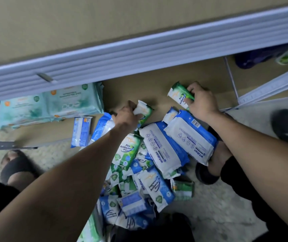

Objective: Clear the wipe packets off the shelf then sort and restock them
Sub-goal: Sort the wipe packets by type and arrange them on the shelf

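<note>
Left hand: fingers are curled tight round one end of a green-and-white packet. The rest of the packet sticks out past the fingertips toward the shelf, just above the top of the pile.
Right hand: fingers and thumb clamp a green Pine packet by its near end. Its free end juts out to the left of the knuckles, over the lower shelf board.
Held packets: two, one in each hand, well apart from each other.
Pile: a heap of green and blue wipe packets on the floor between the forearms. They overlap too much for a sure count.
Antabax packets: two large white-and-blue ones lie back-up on top of the heap, side by side, below the right wrist.
Small blue packet: one, apart from the heap to the left, at the edge of the board.
Teal packs: two fronts show side by side on the board, under the shelf rail. Any stacked beneath cannot be counted.
Slippers: two dark ones, one on each side of the heap.
</note>
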`<action>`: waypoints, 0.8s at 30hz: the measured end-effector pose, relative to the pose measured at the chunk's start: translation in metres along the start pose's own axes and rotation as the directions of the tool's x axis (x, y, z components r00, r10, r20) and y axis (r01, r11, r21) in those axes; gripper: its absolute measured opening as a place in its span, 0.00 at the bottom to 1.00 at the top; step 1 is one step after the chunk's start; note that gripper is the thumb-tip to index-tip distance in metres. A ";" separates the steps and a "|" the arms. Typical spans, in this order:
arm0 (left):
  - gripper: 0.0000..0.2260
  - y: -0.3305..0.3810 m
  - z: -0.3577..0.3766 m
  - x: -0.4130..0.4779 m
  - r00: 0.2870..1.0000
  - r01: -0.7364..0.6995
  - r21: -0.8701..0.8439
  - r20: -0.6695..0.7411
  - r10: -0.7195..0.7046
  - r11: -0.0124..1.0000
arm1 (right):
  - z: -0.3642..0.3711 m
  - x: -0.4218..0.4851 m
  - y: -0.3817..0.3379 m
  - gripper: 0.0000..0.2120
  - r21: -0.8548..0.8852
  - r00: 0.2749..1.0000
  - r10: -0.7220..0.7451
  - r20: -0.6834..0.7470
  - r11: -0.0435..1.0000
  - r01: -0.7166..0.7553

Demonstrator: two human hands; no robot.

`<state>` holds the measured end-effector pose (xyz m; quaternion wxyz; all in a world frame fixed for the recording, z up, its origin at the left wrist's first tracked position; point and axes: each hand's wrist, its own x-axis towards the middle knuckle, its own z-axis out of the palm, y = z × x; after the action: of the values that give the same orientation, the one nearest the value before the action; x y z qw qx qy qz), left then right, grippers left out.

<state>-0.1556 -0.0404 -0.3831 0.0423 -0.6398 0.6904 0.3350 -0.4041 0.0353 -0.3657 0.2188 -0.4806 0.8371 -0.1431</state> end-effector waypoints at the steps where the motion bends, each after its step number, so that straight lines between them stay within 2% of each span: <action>1: 0.14 0.000 -0.001 -0.004 1.000 -0.019 -0.049 0.007 0.020 0.999 | -0.005 -0.005 -0.006 0.15 0.009 0.999 -0.011 -0.031 1.000 0.012; 2: 0.13 -0.001 -0.002 -0.009 0.999 -0.048 -0.106 0.004 0.049 0.993 | -0.009 -0.012 -0.013 0.17 0.033 0.999 -0.011 -0.044 0.999 0.012; 4: 0.14 -0.001 -0.006 -0.022 0.994 -0.111 -0.215 -0.038 0.106 0.970 | -0.015 -0.027 -0.027 0.29 0.067 0.999 -0.011 -0.042 0.998 0.014; 6: 0.15 -0.002 -0.015 -0.039 0.981 -0.179 -0.266 -0.122 0.151 0.947 | -0.021 -0.045 -0.041 0.40 0.076 0.999 -0.041 -0.027 0.996 0.042; 7: 0.15 -0.002 -0.021 -0.049 0.970 -0.213 -0.271 -0.171 0.171 0.939 | -0.025 -0.056 -0.049 0.42 0.092 0.999 -0.049 -0.018 0.994 0.051; 9: 0.13 -0.003 -0.034 -0.071 0.950 -0.259 -0.297 -0.249 0.187 0.919 | -0.029 -0.077 -0.064 0.41 0.150 0.999 -0.045 -0.007 0.988 0.046; 12: 0.12 -0.007 -0.055 -0.107 0.949 -0.258 -0.416 -0.279 0.148 0.872 | -0.030 -0.114 -0.086 0.35 0.261 0.999 -0.051 -0.011 0.964 0.052; 14: 0.12 -0.012 -0.068 -0.133 0.971 -0.204 -0.555 -0.221 0.093 0.807 | -0.029 -0.139 -0.101 0.31 0.343 0.998 -0.066 -0.024 0.937 0.070; 16: 0.15 -0.022 -0.081 -0.161 0.994 -0.102 -0.707 -0.089 0.055 0.699 | -0.028 -0.163 -0.115 0.29 0.378 0.997 -0.069 -0.022 0.923 0.072; 20: 0.30 -0.051 -0.095 -0.207 1.000 -0.003 -0.813 0.008 0.017 0.582 | -0.023 -0.202 -0.141 0.25 0.445 0.999 -0.054 0.009 0.895 0.044; 22: 0.27 -0.067 -0.099 -0.225 0.999 0.025 -0.863 0.000 -0.050 0.504 | -0.022 -0.215 -0.154 0.23 0.469 0.999 -0.036 0.016 0.883 0.024; 24: 0.18 -0.086 -0.105 -0.240 0.992 0.036 -0.904 -0.021 -0.127 0.427 | -0.020 -0.225 -0.168 0.20 0.494 1.000 -0.005 0.021 0.869 -0.006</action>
<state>0.0040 0.1145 -0.2201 -0.3188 -0.6100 0.3745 0.6213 -0.1901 0.1478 -0.2219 0.3433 -0.4100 0.7705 -0.3470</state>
